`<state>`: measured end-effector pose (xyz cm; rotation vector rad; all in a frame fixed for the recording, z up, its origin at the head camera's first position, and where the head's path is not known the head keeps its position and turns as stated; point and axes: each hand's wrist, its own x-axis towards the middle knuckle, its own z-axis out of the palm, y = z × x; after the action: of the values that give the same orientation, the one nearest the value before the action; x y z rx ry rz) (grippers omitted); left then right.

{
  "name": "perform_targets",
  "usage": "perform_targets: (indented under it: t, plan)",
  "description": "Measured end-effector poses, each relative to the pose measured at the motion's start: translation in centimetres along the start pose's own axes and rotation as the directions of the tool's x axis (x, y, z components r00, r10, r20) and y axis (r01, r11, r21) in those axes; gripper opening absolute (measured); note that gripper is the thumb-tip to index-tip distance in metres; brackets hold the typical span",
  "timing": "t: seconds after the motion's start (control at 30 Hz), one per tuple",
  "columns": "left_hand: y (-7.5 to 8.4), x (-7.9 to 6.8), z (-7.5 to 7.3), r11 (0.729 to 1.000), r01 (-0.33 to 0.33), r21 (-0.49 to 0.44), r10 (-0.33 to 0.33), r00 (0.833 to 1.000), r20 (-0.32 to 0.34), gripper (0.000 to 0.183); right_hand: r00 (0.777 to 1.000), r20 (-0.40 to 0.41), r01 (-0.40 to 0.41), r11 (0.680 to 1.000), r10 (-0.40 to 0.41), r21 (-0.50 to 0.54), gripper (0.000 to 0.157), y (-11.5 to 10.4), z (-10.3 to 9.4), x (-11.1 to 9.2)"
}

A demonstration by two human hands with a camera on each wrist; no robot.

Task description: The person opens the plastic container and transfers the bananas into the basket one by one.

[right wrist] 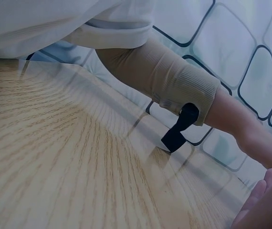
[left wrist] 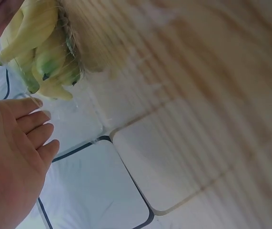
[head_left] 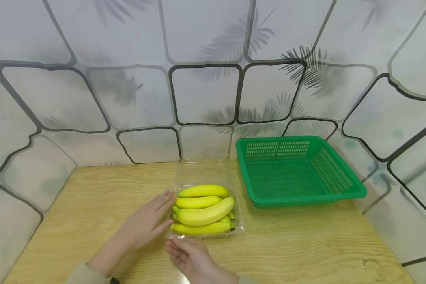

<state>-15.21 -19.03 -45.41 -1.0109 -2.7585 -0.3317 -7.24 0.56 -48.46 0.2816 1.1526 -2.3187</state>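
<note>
Several yellow bananas point(head_left: 204, 215) lie in a clear plastic box point(head_left: 238, 225), its transparent lid point(head_left: 202, 173) folded back toward the wall. At the box's left side is my left hand point(head_left: 145, 221), its fingers straight and the fingertips right at the rim. My right hand point(head_left: 195, 260) is by the front left corner, palm turned sideways, fingers slightly bent, with nothing seen in its grasp. The left wrist view shows the left palm point(left wrist: 19, 148) beside the bananas point(left wrist: 45, 52). In the right wrist view, only part of the right hand point(right wrist: 264, 205) shows at the lower corner.
A green plastic basket point(head_left: 250, 177) with slotted sides stands right of the box on the wooden table point(head_left: 305, 244). Behind the table hangs a patterned wall covering point(head_left: 206, 94). A black strap point(right wrist: 181, 129) sits at the left sleeve's cuff.
</note>
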Motion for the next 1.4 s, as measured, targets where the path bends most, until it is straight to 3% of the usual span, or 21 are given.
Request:
perform_targets:
  t: [0.4,0.73,0.93,1.17,1.4]
  plan:
    - [0.2,-0.5,0.0,0.998,-0.03,0.048,0.027,0.998,0.061,0.082,1.0,0.029,0.001,1.0,-0.001,-0.003,0.016,0.0,-0.2,0.0]
    - [0.3,-0.6,0.1,0.996,-0.022,0.086,0.015,0.996,0.082,0.085,0.999,0.046,-0.015,0.999,0.017,-0.041,0.026,-0.1,-0.5,-0.3]
    - [0.3,-0.7,0.2,0.995,-0.031,0.093,0.024,0.997,0.07,0.085,0.997,0.065,-0.041,0.997,0.045,-0.063,0.026,-0.3,-0.8,-0.5]
    - [0.4,-0.8,0.3,0.992,-0.048,0.12,0.043,0.998,0.048,0.085,0.987,0.148,-0.058,0.997,0.065,-0.054,0.021,-1.3,-0.8,-1.1]
    - [0.4,-0.7,0.3,0.986,-0.079,0.149,0.079,0.997,0.004,0.082,0.975,0.209,-0.063,0.994,0.081,-0.091,0.03,-2.1,-0.8,-1.7]
